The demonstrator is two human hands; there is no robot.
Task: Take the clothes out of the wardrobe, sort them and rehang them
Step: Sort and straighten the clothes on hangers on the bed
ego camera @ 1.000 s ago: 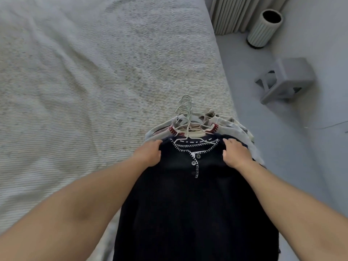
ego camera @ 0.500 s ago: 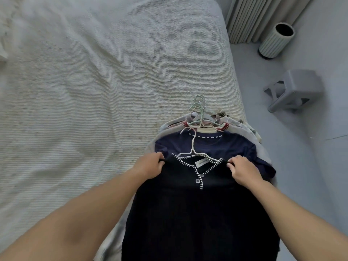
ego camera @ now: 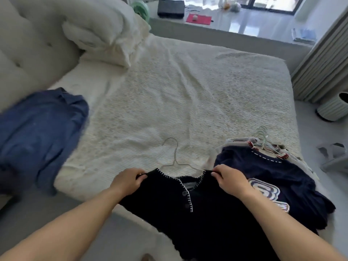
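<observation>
A black top with white stitched edging [ego camera: 188,213] hangs over the near edge of the bed. My left hand [ego camera: 128,180] pinches its left shoulder and my right hand [ego camera: 228,178] pinches its right shoulder. Its thin wire hanger [ego camera: 174,157] sticks out of the neck and lies on the bedspread. To the right lies a pile of clothes on hangers [ego camera: 263,146], topped by a navy T-shirt with a white logo [ego camera: 273,178]. A blue garment [ego camera: 37,132] lies on the bed's left side.
The bed [ego camera: 188,95] has a cream bedspread, with pillows [ego camera: 105,29] at the headboard. A ribbed bin [ego camera: 333,108] and a grey stool [ego camera: 333,157] stand on the floor to the right. A window ledge with small items runs along the back.
Both hands have slid the black top off the pile toward the left and nearer to me. The navy logo T-shirt underneath is uncovered. The view has tilted up, showing the whole bed.
</observation>
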